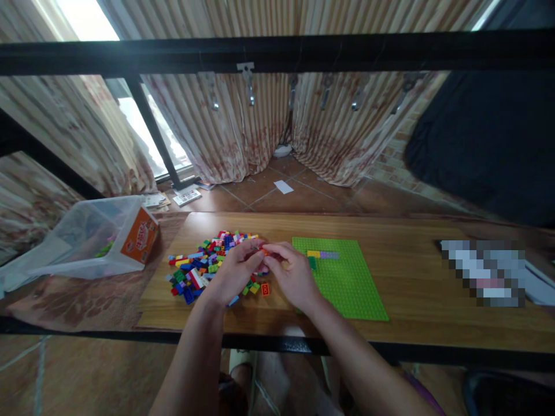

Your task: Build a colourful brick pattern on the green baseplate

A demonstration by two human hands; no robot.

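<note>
My left hand (237, 266) and my right hand (291, 269) meet over the right side of a heap of toy building bricks (202, 259). Between their closed fingertips shows a small orange-red brick (265, 252), mostly covered by the fingers. Just below the hands, a separate orange brick (265, 289) lies on the wooden board. A green studded baseplate (351, 289) is to the right, partly behind my right hand. Near its upper left are a yellow brick (313, 254), a purple brick (329, 255) and a dark green brick (312, 263).
On the left stands a clear plastic box (99, 231) with an orange label and some green pieces inside. The wooden board (416, 277) extends right towards a blurred-out item (485, 274). A black metal bar (277, 53) with hanging clips crosses in front of the curtains.
</note>
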